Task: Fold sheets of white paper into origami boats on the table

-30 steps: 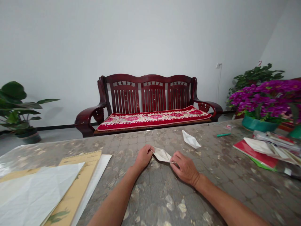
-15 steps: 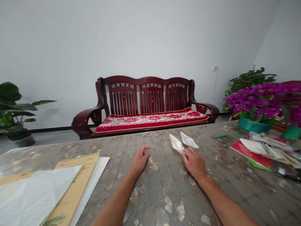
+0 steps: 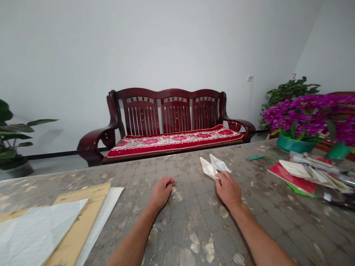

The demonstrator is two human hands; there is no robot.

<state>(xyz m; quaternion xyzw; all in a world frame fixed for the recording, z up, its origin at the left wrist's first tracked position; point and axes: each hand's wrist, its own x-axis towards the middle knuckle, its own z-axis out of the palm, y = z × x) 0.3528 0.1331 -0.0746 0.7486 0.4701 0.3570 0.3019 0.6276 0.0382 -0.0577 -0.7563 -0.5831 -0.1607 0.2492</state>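
Observation:
Two folded paper boats stand on the table just ahead of my right hand (image 3: pixel 229 188). The cream paper boat (image 3: pixel 208 168) is pinched at its near end between my right thumb and fingers. Close behind it to the right is the white paper boat (image 3: pixel 221 164), its near end partly covered by my right fingers; whether they touch it I cannot tell. My left hand (image 3: pixel 162 192) rests on the table to the left, empty, with fingers loosely bent and the index finger reaching forward.
Notebooks (image 3: pixel 95 207) and loose white sheets (image 3: pixel 47 229) lie at the left. A green pen (image 3: pixel 257 157), a red booklet (image 3: pixel 291 179) with papers on it, and a teal flower pot (image 3: pixel 295 145) are at the right. A wooden bench (image 3: pixel 174 114) stands beyond the table.
My left index finger and thumb have drawn closer together. The two boats appear nearer each other, and my right hand keeps its grip. The whole view has shifted slightly.

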